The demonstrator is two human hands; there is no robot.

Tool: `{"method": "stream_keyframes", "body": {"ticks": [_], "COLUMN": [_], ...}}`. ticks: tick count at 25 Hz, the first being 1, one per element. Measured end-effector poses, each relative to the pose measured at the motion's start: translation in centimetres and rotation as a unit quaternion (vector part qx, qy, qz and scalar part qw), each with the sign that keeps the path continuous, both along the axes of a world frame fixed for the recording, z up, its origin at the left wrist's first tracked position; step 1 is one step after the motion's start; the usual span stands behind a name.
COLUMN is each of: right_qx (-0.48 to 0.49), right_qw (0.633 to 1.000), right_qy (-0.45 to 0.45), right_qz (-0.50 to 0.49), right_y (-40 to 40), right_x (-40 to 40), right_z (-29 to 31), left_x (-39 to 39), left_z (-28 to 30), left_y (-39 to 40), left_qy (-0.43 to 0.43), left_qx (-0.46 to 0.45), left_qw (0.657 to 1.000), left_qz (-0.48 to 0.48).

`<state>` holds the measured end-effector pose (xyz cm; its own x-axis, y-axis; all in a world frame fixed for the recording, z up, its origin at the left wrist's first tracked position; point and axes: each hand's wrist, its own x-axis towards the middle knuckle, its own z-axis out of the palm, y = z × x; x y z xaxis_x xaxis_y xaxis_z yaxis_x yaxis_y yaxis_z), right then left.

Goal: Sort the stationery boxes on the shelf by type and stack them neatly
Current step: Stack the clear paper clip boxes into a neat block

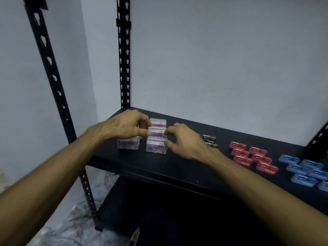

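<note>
The left hand (126, 126) and right hand (183, 141) pinch the middle paper clip box (158, 131) between their fingertips, at the left end of the shelf (177, 167). A further box sits behind those fingertips, another in front. Recommended: press evenly from both sides and align edges before letting go

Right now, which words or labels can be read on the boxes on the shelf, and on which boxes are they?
"PAPER CLIP": on the clear boxes with purple labels, front box and middle box.
"Staples": on the black box.
Red boxes: white print, too blurred to read.
Blue boxes: white print, too blurred to read.
</note>
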<state>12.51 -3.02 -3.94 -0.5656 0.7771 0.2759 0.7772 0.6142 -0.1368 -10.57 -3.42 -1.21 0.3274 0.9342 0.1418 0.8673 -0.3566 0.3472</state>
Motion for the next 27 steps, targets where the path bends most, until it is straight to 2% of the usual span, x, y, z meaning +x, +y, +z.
{"method": "stream_keyframes", "body": {"ticks": [8,19,27], "right_qx": [-0.002,-0.024,-0.032], "right_qw": [1.000,0.999,0.999], "right_qy": [-0.029,-0.026,-0.028], "right_qz": [-0.005,-0.012,-0.031], "right_y": [0.8,0.8,-0.2], "right_x": [-3.3,-2.8,-0.5], "right_z": [-1.4,-1.8,-1.6], "left_x": [-4.8,-5.0,-2.4], "left_z": [-3.5,-5.8,-6.2], "left_y": [-1.1,-0.4,0.5], "left_qy": [-0.035,-0.075,-0.104], "left_qx": [0.006,0.018,0.007], "left_qw": [0.997,0.996,0.994], "left_qz": [0.074,0.053,0.018]}}
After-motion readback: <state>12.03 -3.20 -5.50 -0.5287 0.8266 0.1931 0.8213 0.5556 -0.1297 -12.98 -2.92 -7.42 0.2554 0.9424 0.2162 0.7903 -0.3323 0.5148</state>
